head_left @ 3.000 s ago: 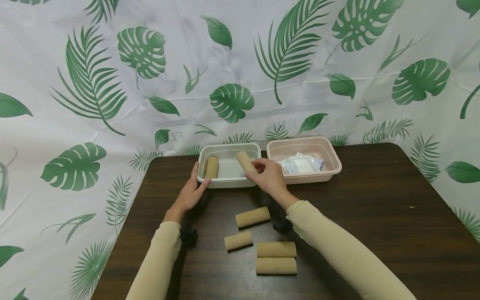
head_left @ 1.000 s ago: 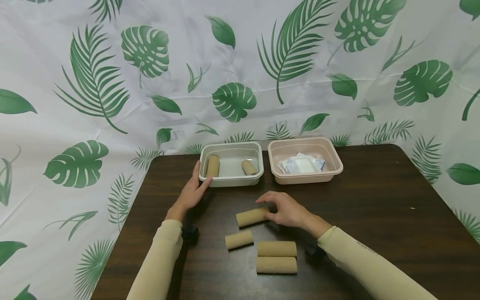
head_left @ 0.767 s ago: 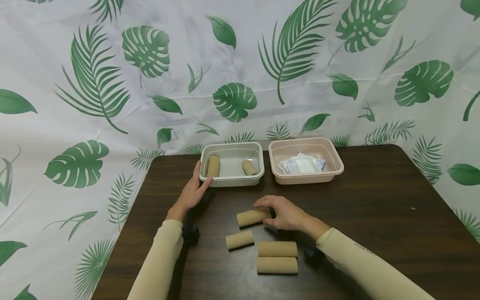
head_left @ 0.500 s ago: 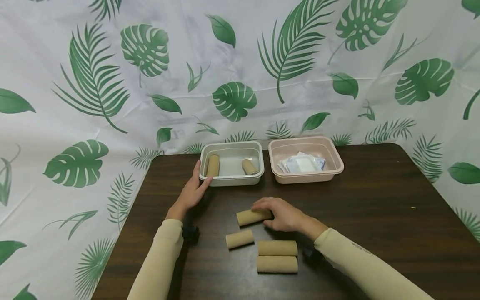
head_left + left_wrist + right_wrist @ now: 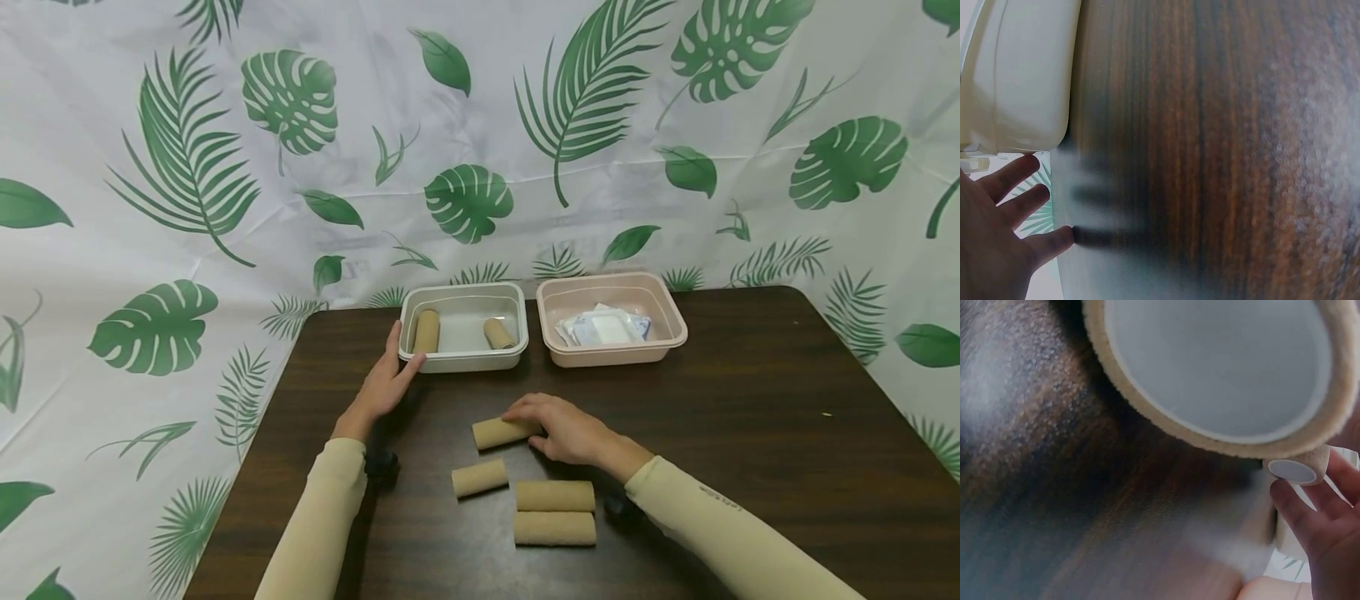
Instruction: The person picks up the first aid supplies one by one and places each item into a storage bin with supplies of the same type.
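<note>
The left hand [image 5: 378,385] is at the left end of the grey tray [image 5: 468,362], fingers straight and spread along the outside, thumb at the near rim; the left wrist view shows 3 of its fingers wide apart beside the tray's corner. The right hand [image 5: 566,429] grips the right end of the far tube [image 5: 497,433] — fingers over the top, thumb at the near side, grasp narrow. This cardboard tube lies on the dark wood-grain table [image 5: 750,417], in front of the trays and slightly slanted, its right end farther from the person. Nearer the person lie 3 more loose tubes: the short tube [image 5: 479,479] at left, and 2 parallel tubes [image 5: 555,496] just beside each other at right. Within the grey tray are 2 tubes, the left tube [image 5: 427,332] along the left wall and the right tube [image 5: 498,334] slanted near the opposite end. The pink tray [image 5: 611,357], just to the right, holds white-and-blue packets [image 5: 606,327]. A leaf-patterned cloth [image 5: 345,183] hangs behind. In the right wrist view a large tube mouth [image 5: 1222,442] fills the top — which tube it belongs to cannot be told.
</note>
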A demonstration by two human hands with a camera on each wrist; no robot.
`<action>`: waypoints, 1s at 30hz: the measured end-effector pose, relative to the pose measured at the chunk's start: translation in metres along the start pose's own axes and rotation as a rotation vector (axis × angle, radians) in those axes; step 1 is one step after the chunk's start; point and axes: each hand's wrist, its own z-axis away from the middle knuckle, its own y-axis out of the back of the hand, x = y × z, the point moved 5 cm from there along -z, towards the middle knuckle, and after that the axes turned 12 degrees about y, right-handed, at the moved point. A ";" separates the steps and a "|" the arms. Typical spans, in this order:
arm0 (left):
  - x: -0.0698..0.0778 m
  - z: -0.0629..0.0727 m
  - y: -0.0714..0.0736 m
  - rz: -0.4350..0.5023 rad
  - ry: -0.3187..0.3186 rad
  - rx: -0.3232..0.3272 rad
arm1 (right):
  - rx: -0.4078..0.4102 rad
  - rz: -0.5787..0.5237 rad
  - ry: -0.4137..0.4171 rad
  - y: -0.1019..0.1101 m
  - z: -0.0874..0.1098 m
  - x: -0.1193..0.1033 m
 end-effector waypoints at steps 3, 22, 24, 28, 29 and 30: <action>0.000 0.000 0.000 -0.004 0.001 0.003 | 0.009 -0.002 -0.001 0.000 -0.001 0.002; 0.000 0.001 0.000 -0.013 0.021 -0.003 | 0.017 0.027 0.010 -0.002 0.001 0.002; 0.000 0.001 0.000 -0.015 0.018 -0.004 | 0.017 0.024 0.009 -0.002 0.001 0.002; 0.000 0.000 0.000 -0.016 0.014 -0.001 | 0.023 0.020 0.007 -0.001 0.002 0.002; 0.000 0.000 0.000 -0.017 0.016 -0.001 | 0.023 0.019 0.007 -0.001 0.002 0.002; 0.000 0.001 0.000 -0.016 0.019 -0.002 | 0.024 0.021 0.007 0.000 0.002 0.002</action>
